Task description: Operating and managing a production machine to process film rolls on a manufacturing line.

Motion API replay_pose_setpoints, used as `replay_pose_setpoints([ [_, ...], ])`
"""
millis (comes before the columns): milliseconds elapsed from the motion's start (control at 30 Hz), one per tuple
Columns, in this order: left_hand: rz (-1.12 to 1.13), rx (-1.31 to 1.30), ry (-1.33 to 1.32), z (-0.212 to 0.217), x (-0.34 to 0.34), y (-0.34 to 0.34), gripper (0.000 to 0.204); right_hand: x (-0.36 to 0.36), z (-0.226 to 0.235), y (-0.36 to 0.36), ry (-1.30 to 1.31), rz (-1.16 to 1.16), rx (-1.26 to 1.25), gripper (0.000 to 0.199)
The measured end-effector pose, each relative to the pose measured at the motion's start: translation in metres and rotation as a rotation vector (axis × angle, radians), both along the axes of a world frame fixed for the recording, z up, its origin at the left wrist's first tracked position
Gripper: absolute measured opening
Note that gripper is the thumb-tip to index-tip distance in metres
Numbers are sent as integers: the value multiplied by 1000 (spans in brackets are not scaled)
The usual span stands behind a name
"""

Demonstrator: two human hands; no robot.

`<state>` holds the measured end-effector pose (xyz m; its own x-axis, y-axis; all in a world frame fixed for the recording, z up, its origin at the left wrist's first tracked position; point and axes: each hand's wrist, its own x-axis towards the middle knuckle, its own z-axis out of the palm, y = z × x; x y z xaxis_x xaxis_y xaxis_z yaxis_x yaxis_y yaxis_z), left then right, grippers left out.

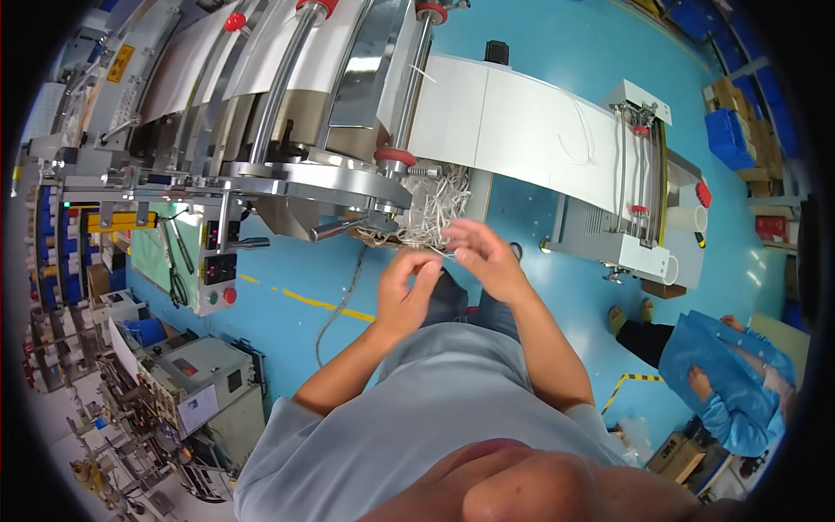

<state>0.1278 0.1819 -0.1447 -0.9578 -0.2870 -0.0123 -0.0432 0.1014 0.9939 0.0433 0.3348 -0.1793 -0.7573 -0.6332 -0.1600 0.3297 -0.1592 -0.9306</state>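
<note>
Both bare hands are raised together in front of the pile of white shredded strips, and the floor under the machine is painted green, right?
Not quite: the floor is blue, as the head view shows. The rest holds: left hand and right hand are raised together before the white strips.

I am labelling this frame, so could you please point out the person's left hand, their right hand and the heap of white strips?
left hand [407, 287], head view, on the back of the hand.
right hand [483, 252], head view, on the palm.
heap of white strips [435, 204], head view, on its middle.
</note>
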Motion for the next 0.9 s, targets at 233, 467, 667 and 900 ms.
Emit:
replay_pose_setpoints([
  [233,34,-161,-150,-21,13,-29,9,-137,-10,-45,234,-119,355,34],
  [467,17,30,-448,-37,-7,5,8,-258,-44,-127,450,-155,577,38],
  [667,145,185,-642,-64,-10,-6,13,-288,-24,-140,299,-4,473,29],
  [900,232,283,-629,-83,-14,-22,16,-324,-6,-141,198,-196,35,19],
])
